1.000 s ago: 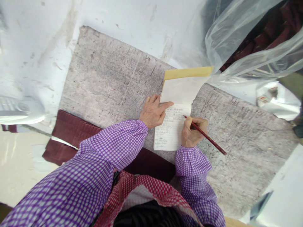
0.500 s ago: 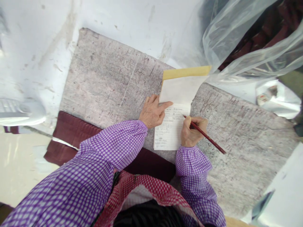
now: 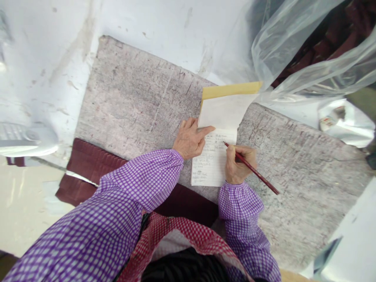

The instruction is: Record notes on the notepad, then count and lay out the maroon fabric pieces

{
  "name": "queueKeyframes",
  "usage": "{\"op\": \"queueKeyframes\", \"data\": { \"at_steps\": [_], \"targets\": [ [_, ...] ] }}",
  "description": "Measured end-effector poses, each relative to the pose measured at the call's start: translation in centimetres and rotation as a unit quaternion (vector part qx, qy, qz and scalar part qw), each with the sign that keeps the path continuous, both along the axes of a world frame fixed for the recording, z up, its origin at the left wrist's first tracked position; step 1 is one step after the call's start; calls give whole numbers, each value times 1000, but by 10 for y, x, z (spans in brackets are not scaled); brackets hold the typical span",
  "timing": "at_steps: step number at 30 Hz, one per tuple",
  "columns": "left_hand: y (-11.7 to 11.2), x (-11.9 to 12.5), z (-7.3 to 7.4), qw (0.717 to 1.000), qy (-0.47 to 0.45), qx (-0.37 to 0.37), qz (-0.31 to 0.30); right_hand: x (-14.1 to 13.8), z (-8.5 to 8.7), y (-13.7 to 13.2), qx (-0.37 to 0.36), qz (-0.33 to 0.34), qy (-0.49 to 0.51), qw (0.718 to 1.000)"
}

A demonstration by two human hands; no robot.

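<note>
A small notebook (image 3: pixel 209 168) lies unfolded on a grey mottled board, its upper page (image 3: pixel 226 109) turned up under a yellow top strip. Handwriting in rows fills part of the lined lower page. My left hand (image 3: pixel 189 139) rests at the notebook's left edge, one finger stretched across the page near the fold and the others spread or slightly bent, gripping nothing. A dark red pencil (image 3: pixel 258 176) is pinched in my right hand (image 3: pixel 239 164), its tip at the written lines and its back end slanting down to the right.
Maroon fabric (image 3: pixel 91 156) lies along the near left edge of the grey board (image 3: pixel 129 94). At the upper right, a clear plastic bag (image 3: pixel 311 78) holds more maroon material. A white plastic object (image 3: pixel 32 139) stands at far left, and a crumpled silvery packet (image 3: pixel 346 121) at right.
The pencil tip has shifted slightly left and up over the page, with small movement of my right hand. My left hand stays in place.
</note>
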State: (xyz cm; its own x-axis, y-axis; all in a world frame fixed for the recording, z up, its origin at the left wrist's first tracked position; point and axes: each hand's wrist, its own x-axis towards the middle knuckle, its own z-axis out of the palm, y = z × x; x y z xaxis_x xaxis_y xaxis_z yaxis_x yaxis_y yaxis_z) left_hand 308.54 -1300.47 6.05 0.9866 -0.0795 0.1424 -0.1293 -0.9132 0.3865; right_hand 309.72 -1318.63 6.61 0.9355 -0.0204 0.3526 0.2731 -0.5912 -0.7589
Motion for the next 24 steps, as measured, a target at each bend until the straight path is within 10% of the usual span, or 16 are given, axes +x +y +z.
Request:
{"op": "queueKeyframes", "data": {
  "at_steps": [24],
  "targets": [
    [1,1,3,1000,16,-1,-5,4,5,4,-97,109,2,989]
  ]
}}
